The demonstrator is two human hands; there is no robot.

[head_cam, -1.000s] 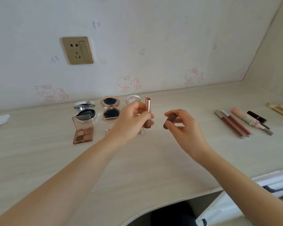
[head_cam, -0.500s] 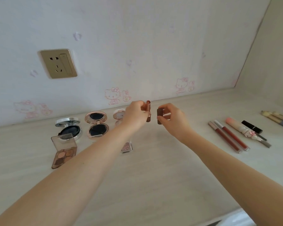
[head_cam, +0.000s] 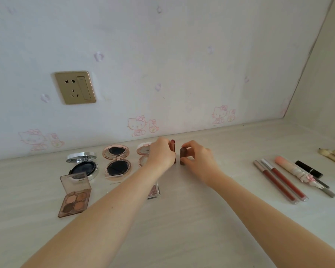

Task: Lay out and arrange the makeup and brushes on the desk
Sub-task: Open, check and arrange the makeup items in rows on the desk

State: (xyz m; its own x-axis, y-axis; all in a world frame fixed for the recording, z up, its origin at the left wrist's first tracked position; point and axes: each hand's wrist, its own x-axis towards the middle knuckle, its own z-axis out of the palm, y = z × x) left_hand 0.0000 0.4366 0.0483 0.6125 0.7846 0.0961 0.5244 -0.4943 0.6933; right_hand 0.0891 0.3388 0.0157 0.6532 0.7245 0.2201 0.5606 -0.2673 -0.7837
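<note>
The lipstick (head_cam: 172, 147) stands upright and uncapped, its foot down at the desk (head_cam: 182, 219), with the left hand (head_cam: 160, 156) curled round its barrel. Just beside it, with a sliver of gap, the right hand (head_cam: 199, 161) pinches the dark cap (head_cam: 183, 156), also upright.

The back wall (head_cam: 182, 74) rises close behind both grips, so there is little room that way. Toward the person the desk lies bare and wide.

Left of the lipstick grip are three open round compacts (head_cam: 117, 163), the nearest partly hidden by the hand, then one eyeshadow palette (head_cam: 74, 198) with four shades. One small glittery case (head_cam: 153, 191) peeks from under the left forearm.

Right of the cap grip, past a bare stretch, lie two lip gloss tubes (head_cam: 275, 180), one pink brush (head_cam: 290, 168) and one black tube (head_cam: 308, 168), near the side wall (head_cam: 321, 84).
</note>
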